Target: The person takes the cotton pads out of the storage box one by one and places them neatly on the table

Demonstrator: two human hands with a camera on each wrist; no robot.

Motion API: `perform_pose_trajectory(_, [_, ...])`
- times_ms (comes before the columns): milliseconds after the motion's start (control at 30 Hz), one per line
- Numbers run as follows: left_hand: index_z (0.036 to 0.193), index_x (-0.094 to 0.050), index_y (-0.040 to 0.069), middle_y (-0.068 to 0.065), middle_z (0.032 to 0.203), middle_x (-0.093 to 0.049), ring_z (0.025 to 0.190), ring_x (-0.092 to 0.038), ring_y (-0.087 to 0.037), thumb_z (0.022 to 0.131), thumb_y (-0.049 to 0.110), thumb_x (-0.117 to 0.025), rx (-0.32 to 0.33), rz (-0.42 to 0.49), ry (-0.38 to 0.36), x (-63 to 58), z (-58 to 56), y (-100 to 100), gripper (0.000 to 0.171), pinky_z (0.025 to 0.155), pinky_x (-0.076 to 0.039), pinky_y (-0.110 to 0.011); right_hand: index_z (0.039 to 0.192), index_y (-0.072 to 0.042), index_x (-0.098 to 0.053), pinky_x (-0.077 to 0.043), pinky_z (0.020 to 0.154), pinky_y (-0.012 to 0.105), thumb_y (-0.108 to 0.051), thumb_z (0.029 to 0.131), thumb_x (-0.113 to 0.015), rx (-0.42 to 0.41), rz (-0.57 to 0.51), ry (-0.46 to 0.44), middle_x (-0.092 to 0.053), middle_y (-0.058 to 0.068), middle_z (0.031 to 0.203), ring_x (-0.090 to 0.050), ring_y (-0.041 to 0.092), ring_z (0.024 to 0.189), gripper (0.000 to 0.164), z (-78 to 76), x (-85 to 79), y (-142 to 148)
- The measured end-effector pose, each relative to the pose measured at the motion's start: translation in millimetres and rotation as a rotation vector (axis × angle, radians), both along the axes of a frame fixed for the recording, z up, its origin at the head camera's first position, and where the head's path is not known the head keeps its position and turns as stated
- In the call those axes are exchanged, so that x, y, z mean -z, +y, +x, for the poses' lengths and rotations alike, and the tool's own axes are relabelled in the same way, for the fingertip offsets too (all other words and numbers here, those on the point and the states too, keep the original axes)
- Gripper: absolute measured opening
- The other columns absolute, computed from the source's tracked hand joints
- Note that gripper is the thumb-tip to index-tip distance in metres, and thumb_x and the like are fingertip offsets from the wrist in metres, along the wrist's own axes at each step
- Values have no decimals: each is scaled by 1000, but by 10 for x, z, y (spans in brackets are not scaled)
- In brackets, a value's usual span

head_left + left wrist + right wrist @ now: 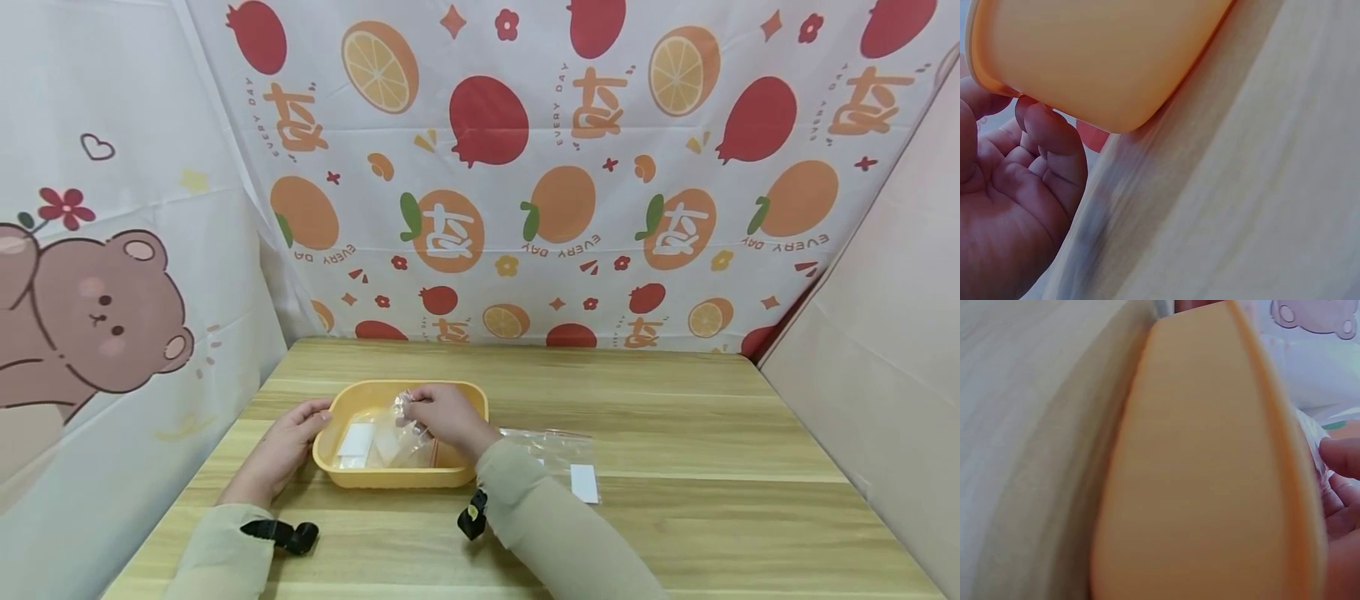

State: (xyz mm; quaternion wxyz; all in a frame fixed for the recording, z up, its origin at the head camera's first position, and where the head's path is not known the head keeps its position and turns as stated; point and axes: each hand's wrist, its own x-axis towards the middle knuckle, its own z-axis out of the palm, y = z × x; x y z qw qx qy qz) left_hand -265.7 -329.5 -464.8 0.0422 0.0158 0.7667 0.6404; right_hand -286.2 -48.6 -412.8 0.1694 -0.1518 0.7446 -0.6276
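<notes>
A yellow plastic basin (397,478) stands on the wooden table. My left hand (288,437) holds its left end, thumb at the rim and fingertips under the lip in the left wrist view. Inside lie clear plastic zip bags with white labels (356,440), overlapping so their number is unclear. Over the basin's right half, my right hand (450,414) pinches a crumpled clear zip bag (402,407) between thumb and fingers. In the right wrist view the basin's wall (1197,456) hides much of that hand. What the bags contain cannot be made out.
Right of the basin, another clear zip bag (555,450) with a white label lies flat on the table (675,433), partly behind my right sleeve. A fruit-print cloth (525,250) hangs at the table's back edge, and a bear-print cloth (135,167) on the left.
</notes>
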Motion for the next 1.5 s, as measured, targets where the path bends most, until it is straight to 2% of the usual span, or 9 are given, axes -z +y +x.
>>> perform_pose_trajectory(200, [153, -34, -5, -24, 144, -45, 101, -62, -5, 111, 31, -45, -2, -6, 8, 1, -1, -7, 56, 81, -57, -30, 100, -15, -73, -52, 67, 34, -20, 98, -67, -2, 17, 58, -73, -1, 90, -63, 17, 78, 9, 12, -188, 99])
perform_pose_trajectory(433, [151, -35, -6, -16, 136, -53, 101, -63, -5, 110, 30, -45, -5, 6, 12, -31, 34, 5, 55, 81, -57, -29, 106, -10, -72, -58, 64, 32, -16, 100, -64, -8, -40, 140, -73, 4, 95, -71, 19, 77, 12, 6, -321, 308])
perform_pose_trajectory(633, [153, -34, -5, -26, 145, -45, 103, -62, -6, 111, 30, -44, -4, -1, 6, -35, 51, 23, 55, 82, -56, -30, 116, -4, -69, -60, 69, 37, -16, 102, -61, -70, -68, 173, -71, 10, 100, -72, 24, 82, 20, 26, -459, 617])
perform_pose_trajectory(867, [154, -32, -4, -29, 150, -39, 109, -61, -10, 111, 30, -44, -4, 0, -6, -26, 55, 22, 56, 84, -56, -30, 118, -2, -67, -60, 70, 39, -16, 104, -58, -102, -20, 171, -66, 20, 95, -71, 25, 81, 22, 28, -530, 1030])
perform_pose_trajectory(967, [154, -32, -4, -30, 150, -38, 111, -60, -11, 111, 31, -44, -4, 2, -6, -26, 54, 17, 57, 84, -56, -30, 118, -1, -67, -60, 70, 39, -14, 104, -57, -94, -1, 164, -65, 21, 94, -70, 26, 80, 22, 26, -531, 1199])
perform_pose_trajectory(1100, [153, -33, -5, -29, 150, -39, 110, -61, -11, 111, 30, -45, -4, 6, -2, -28, 52, 11, 57, 84, -56, -30, 116, -2, -67, -60, 70, 39, -14, 104, -58, -75, 34, 158, -65, 16, 90, -69, 25, 77, 19, 2, -487, 1405])
perform_pose_trajectory(1267, [152, -35, -6, -30, 146, -43, 106, -62, -12, 110, 28, -45, -10, 6, 7, -28, 56, 12, 54, 82, -57, -30, 116, -3, -68, -59, 69, 38, -16, 105, -57, -75, 95, 148, -65, 13, 85, -66, 22, 72, 21, -38, -359, 1694])
perform_pose_trajectory(1500, [150, -37, -7, -30, 142, -46, 105, -62, -12, 110, 28, -45, -18, 3, 21, -21, 48, 4, 53, 81, -57, -29, 118, -8, -70, -56, 65, 34, -23, 106, -56, -62, 247, 147, -64, 11, 86, -59, 19, 70, 24, -108, -176, 2169])
